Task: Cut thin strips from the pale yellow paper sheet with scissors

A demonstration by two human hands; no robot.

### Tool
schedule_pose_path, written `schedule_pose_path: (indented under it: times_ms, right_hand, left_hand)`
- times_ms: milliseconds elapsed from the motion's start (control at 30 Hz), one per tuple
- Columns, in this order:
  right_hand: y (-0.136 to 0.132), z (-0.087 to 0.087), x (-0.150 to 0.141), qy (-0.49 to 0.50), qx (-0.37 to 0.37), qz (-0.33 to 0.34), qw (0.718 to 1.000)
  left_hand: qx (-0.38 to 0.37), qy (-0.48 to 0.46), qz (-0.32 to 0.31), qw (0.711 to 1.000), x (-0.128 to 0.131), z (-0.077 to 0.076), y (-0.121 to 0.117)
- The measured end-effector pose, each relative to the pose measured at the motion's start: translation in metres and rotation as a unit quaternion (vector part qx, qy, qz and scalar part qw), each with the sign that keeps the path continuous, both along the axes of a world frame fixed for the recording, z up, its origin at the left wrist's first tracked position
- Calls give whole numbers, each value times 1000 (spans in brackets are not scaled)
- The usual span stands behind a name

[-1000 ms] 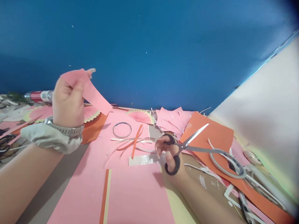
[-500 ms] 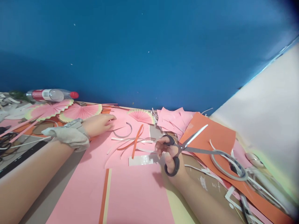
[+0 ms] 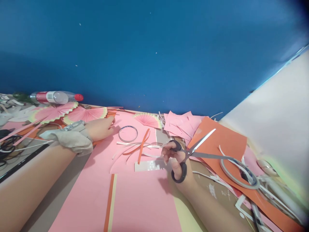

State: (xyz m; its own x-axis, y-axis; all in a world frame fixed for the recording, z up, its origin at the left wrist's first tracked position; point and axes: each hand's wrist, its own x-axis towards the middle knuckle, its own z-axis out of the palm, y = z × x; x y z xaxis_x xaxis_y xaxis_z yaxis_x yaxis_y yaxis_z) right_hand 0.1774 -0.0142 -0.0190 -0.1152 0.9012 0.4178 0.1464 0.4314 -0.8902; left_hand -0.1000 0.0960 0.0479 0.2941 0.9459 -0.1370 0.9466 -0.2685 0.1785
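My right hand (image 3: 178, 162) grips black-handled scissors (image 3: 202, 138), their blades spread apart and pointing right over an orange sheet (image 3: 224, 141). My left hand (image 3: 99, 129), with a watch and a grey cuff at the wrist, lies flat on the big pink sheet (image 3: 135, 199). Its fingertips sit just left of a thin metal ring (image 3: 127, 133) and nothing shows in its grasp. Loose orange and white paper strips (image 3: 142, 146) lie between my two hands. A white strip (image 3: 148, 166) rests next to my right fingers.
Pleated pink fans (image 3: 84, 114) and a plastic bottle (image 3: 55, 96) lie at the back left along the blue wall. A small fan (image 3: 147, 120) and pink scraps (image 3: 180, 124) sit behind the scissors. A tape ring (image 3: 238, 174) and clutter fill the right side.
My left hand came down from the air with a pink paper piece, set it by the metal ring, then slid back to the left. The right hand with the scissors barely moved.
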Motion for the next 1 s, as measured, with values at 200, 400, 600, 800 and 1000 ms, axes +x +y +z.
schedule_pose_path:
  times_ms: [200,400,600,800,1000]
  right_hand:
    - [-1,1,0,2,-8,9,1000]
    - [-3,4,-2,6,-11,19,1000]
    - [-4,6,-2,8,-14,21,1000]
    - [-6,7,-4,6,-27,28,999]
    - [-6,8,-4,15,-34,38,999]
  left_hand:
    - [-19,15,-61,998,17,-10,-8]
    - [9,-9,-87,996,23,-11,-8]
    - [25,35,-74,996,23,-7,-13]
    - [45,65,-64,995,34,-25,-16]
    - [49,55,-76,994,29,-21,-11]
